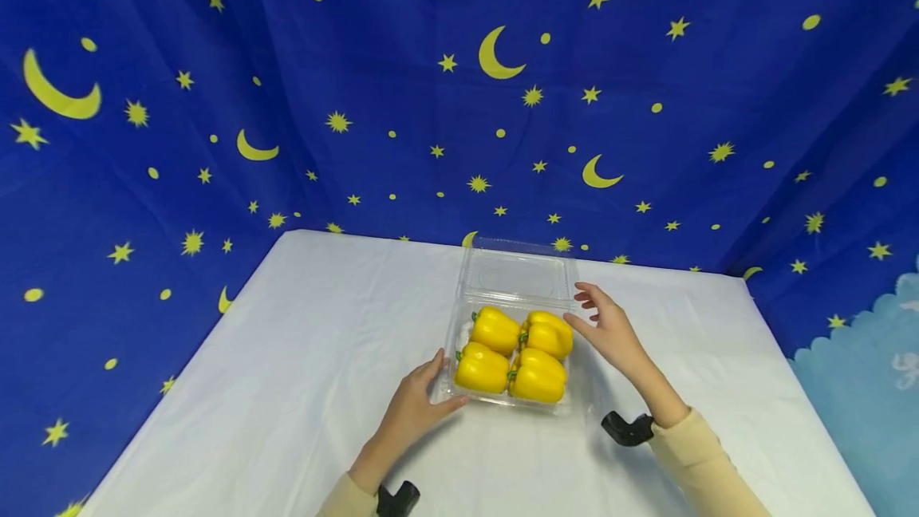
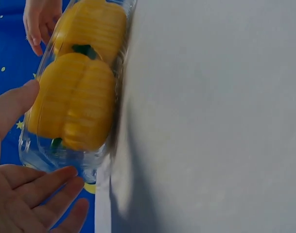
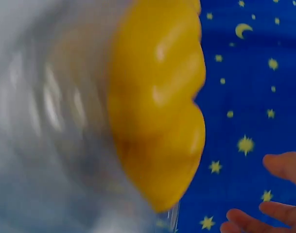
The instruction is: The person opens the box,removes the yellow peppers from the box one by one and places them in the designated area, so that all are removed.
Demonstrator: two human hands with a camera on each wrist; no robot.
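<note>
Several yellow bell peppers (image 1: 538, 376) with green stems sit in two rows in a clear plastic clamshell box (image 1: 495, 400). Its lid (image 1: 515, 274) lies folded back toward the far edge of the table. My left hand (image 1: 414, 403) is at the box's near left corner, thumb at the front side and straight fingers along the left side. In the left wrist view, the fingertips (image 2: 67, 173) are right at the box's end. My right hand (image 1: 610, 335) hovers off the box's right side near the hinge, fingers loosely bent and holding nothing.
A white cloth covers the table (image 1: 345, 301). Behind it and to the left hangs a blue curtain (image 1: 402, 102) with yellow moons and stars. Black wrist mounts (image 1: 627, 428) stick out below both hands. A light blue patterned fabric (image 1: 869, 357) hangs at the right.
</note>
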